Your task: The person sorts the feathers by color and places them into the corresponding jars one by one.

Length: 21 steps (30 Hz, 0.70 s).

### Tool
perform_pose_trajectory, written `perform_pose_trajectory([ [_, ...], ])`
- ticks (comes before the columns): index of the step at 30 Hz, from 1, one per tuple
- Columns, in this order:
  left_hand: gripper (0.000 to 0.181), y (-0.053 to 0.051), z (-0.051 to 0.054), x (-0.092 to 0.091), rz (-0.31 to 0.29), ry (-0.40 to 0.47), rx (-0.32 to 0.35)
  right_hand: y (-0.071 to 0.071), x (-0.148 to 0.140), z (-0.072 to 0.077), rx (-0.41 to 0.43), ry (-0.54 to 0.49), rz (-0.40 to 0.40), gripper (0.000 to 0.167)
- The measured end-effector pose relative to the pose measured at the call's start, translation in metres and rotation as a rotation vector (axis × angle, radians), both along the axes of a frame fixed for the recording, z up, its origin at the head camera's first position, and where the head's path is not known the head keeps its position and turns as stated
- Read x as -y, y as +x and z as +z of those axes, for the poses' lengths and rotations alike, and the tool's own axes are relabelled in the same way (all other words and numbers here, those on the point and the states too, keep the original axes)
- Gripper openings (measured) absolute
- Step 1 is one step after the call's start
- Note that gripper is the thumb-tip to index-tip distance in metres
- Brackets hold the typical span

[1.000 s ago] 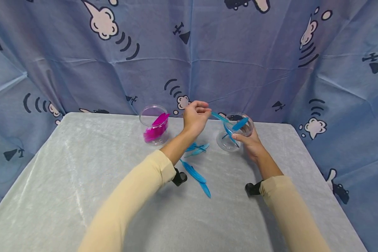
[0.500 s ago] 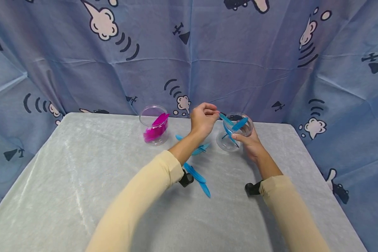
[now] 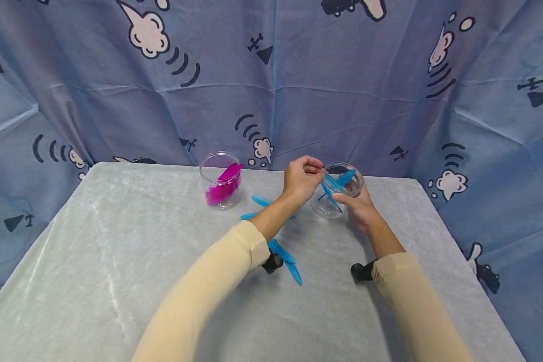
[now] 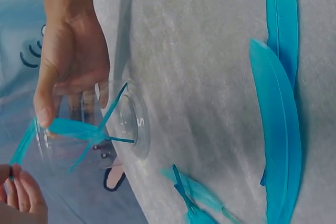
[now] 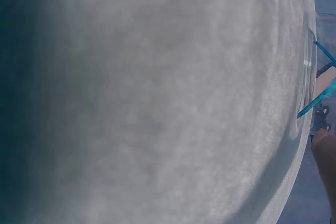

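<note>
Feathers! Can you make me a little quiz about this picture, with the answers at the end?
1. True or false: the left hand pinches a blue feather.
2. What does the right hand hold? A: a spoon. B: a clear jar. C: a ball.
3. What colour shows inside the other jar?

Key: 1, true. 2, B. 3, pink.

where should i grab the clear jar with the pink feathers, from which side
Take the jar around its wall below the rim, probably from the person's left: it stands upright and round, and the pink feathers lean toward its right rim.
</note>
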<state>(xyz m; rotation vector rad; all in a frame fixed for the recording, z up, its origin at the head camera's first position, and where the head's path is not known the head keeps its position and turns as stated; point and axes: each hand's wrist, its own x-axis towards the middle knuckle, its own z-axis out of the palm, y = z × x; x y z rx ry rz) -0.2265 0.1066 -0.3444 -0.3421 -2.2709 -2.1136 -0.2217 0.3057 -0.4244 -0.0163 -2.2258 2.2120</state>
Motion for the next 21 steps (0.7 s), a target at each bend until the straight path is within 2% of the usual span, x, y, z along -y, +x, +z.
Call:
perform_pose_trajectory([
  [9, 0.013, 0.0028, -0.0034, -0.0024, -0.095, -0.028, 0.027, 0.0, -0.0004, -0.0005, 0.016, 0.034, -0.011, 0.093],
  [16, 0.012, 0.0043, -0.0036, -0.0043, -0.117, 0.009, 0.052, -0.0002, 0.0, -0.0014, 0.018, 0.041, -0.019, 0.095],
  [21, 0.016, 0.0057, -0.0038, -0.0056, -0.191, 0.068, 0.105, -0.0002, -0.0004, -0.0024, -0.003, 0.031, -0.006, 0.095],
])
